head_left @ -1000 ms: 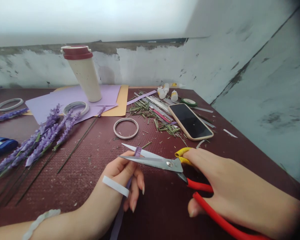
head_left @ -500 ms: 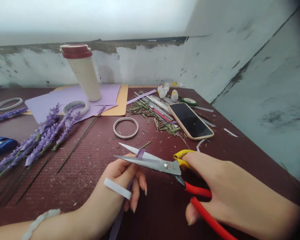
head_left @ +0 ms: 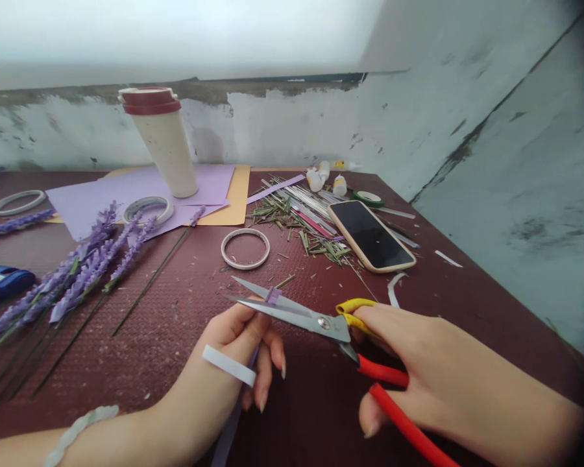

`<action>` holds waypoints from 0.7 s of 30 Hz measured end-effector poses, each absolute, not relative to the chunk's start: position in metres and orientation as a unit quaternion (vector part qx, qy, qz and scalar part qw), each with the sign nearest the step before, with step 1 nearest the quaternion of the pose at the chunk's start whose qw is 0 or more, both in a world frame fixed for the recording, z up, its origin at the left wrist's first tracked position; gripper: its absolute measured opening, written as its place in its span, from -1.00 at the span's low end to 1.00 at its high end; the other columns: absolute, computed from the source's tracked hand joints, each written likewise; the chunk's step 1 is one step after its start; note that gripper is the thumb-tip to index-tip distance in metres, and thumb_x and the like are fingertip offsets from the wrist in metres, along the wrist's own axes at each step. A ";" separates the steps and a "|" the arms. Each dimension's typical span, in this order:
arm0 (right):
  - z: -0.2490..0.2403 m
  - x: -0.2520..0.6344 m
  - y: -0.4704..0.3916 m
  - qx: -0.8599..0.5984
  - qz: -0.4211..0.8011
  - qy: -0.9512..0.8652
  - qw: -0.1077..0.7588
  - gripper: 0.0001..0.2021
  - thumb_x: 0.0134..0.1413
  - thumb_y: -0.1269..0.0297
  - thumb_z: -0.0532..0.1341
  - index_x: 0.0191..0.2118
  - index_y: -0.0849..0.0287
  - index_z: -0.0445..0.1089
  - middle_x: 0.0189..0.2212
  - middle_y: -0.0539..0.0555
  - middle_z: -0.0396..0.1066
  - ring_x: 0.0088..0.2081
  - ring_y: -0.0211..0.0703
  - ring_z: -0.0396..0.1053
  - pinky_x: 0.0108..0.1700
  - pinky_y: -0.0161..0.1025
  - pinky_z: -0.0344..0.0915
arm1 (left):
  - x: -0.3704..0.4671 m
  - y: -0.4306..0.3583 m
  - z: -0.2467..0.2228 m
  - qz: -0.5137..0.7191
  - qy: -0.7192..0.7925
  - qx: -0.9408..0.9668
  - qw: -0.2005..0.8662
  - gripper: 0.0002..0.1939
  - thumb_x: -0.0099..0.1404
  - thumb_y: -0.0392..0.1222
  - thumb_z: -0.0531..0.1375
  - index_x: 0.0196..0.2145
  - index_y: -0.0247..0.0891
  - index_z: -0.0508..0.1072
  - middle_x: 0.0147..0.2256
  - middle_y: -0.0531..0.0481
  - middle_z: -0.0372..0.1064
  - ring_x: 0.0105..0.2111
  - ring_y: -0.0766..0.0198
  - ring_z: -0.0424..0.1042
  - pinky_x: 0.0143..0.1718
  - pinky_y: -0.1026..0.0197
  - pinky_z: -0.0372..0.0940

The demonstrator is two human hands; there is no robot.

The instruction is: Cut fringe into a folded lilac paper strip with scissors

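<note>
My left hand (head_left: 241, 344) pinches a purple paper strip (head_left: 228, 436), which hangs down below the palm. The strip's upper end shows cut slits and lies between the blades of a pair of scissors (head_left: 292, 312). My right hand (head_left: 433, 363) grips these scissors by their handles, wrapped in yellow and red; the blades are parted slightly and point left, just above my left fingertips. A short white strip (head_left: 228, 366) sticks to the back of my left hand. Just beyond the blades, a thin green stem piece (head_left: 285, 281) shows.
Purple paper lavender stems (head_left: 90, 272) lie at left, near a blue object (head_left: 2, 285). A tape roll (head_left: 246, 249), a phone (head_left: 372, 235) and a heap of cut stems (head_left: 292, 207) lie beyond my hands. A tall cup (head_left: 163, 146) stands on purple sheets (head_left: 90, 201).
The scissor blades have closed a little around the purple strip's end. My right hand has shifted slightly left and down; my left hand stays nearly still.
</note>
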State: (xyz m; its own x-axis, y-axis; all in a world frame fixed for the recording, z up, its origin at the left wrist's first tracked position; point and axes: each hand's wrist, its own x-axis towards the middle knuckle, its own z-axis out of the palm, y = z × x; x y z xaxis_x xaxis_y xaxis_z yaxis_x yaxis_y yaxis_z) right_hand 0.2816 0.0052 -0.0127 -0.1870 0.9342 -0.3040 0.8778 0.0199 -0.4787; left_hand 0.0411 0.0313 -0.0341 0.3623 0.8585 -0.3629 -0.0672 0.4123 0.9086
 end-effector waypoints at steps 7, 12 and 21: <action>-0.014 0.285 0.006 -0.634 0.275 -0.719 0.073 -0.55 -0.21 0.30 0.64 -0.41 -0.01 0.32 -0.51 -0.15 0.48 -0.49 -0.10 0.44 -0.45 -0.24 0.34 | 0.040 0.031 -0.035 0.329 0.460 0.427 0.706 -0.53 0.36 0.15 0.40 -0.56 -0.17 0.45 -0.78 0.19 0.19 -0.79 0.49 0.02 -0.72 0.39 -0.09; -0.015 0.286 0.007 -0.621 0.214 -0.749 0.089 -0.51 -0.29 0.16 0.66 -0.30 -0.03 0.39 -0.41 -0.08 0.55 -0.50 -0.03 0.49 -0.49 -0.19 0.35 | 0.039 0.029 -0.035 0.329 0.455 0.426 0.709 -0.51 0.34 0.17 0.42 -0.56 -0.19 0.46 -0.79 0.17 0.19 -0.79 0.50 0.04 -0.72 0.41 -0.08; -0.017 0.325 0.023 -0.652 0.256 -0.705 0.111 -0.65 -0.10 0.16 0.53 -0.13 -0.05 0.56 -0.18 0.01 0.74 -0.25 0.15 0.71 -0.28 -0.10 0.64 | 0.040 0.036 -0.034 0.368 0.442 0.365 0.732 -0.55 0.22 0.19 0.52 -0.27 -0.22 0.53 -0.61 0.19 0.46 -0.80 0.50 0.21 -0.78 0.47 0.01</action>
